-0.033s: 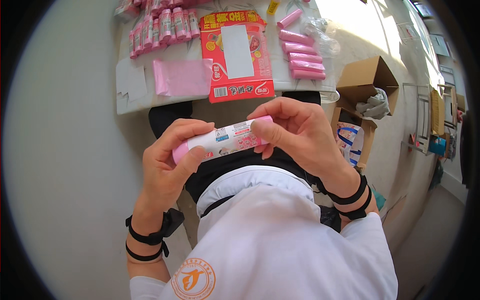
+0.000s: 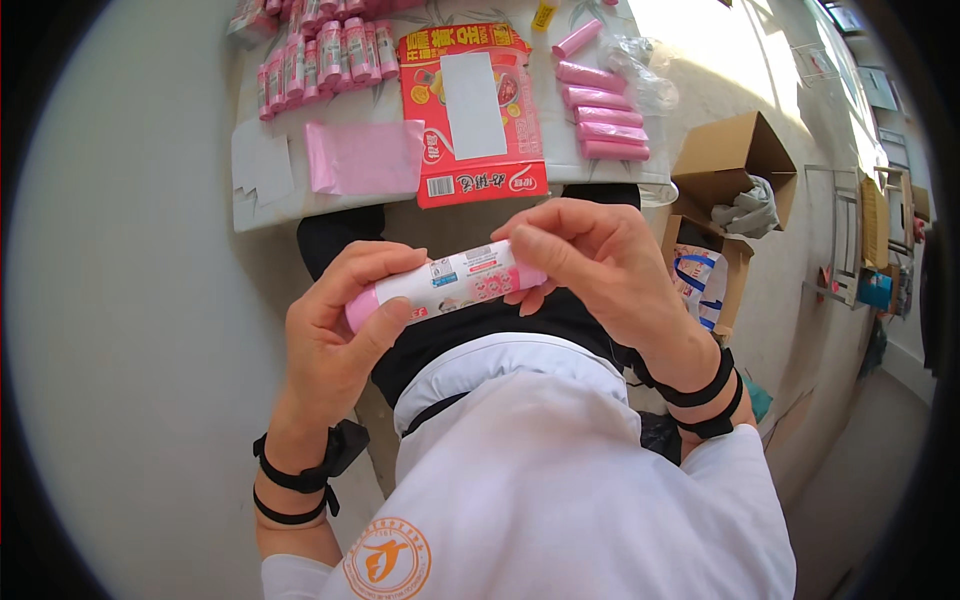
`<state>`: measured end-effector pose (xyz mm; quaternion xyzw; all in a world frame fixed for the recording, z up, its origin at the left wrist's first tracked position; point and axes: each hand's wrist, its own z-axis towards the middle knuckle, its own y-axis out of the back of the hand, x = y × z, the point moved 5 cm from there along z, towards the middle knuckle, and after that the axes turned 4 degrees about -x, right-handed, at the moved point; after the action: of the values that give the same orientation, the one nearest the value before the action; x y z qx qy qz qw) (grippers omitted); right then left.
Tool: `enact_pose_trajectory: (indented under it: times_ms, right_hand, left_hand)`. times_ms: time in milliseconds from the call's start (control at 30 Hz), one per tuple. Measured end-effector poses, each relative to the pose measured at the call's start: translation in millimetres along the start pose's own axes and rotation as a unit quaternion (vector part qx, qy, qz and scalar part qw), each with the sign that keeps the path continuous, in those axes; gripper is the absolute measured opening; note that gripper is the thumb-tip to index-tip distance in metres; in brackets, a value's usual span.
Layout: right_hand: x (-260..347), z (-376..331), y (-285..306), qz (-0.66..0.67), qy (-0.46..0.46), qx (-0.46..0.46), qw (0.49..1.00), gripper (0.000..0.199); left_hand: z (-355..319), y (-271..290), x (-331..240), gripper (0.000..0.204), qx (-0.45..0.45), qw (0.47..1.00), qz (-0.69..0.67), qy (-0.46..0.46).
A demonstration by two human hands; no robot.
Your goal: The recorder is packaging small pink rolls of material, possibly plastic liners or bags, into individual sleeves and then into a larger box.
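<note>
I hold a pink roll (image 2: 445, 285) wrapped in a white printed label, lying crosswise in front of my chest. My left hand (image 2: 335, 340) grips its left end, thumb under the roll. My right hand (image 2: 600, 265) closes over its right end, fingers on the label. On the table (image 2: 250, 212) beyond lie several bare pink rolls (image 2: 610, 125) at the right and several labelled pink rolls (image 2: 320, 55) at the far left.
A flattened red carton (image 2: 475, 110) lies in the table's middle, with a flat pink sheet (image 2: 365, 158) and white paper pieces (image 2: 262, 160) to its left. Clear plastic wrap (image 2: 640, 65) lies by the bare rolls. Open cardboard boxes (image 2: 735, 165) stand on the floor at the right.
</note>
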<state>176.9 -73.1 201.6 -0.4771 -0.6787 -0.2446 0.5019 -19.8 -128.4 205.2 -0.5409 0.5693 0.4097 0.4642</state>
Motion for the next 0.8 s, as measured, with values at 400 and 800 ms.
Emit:
enact_pose_trajectory:
  times_ms: [400, 800]
  right_hand:
    - [-20, 1, 3, 0.148, -0.073, 0.019, 0.986, 0.033]
    - [-7, -5, 7, 0.132, 0.028, 0.064, 0.989, 0.033]
  left_hand:
    - [-3, -1, 12, 0.027, -0.055, 0.996, -0.060, 0.021]
    - [-6, -4, 3, 0.037, 0.012, 0.977, -0.192, 0.095]
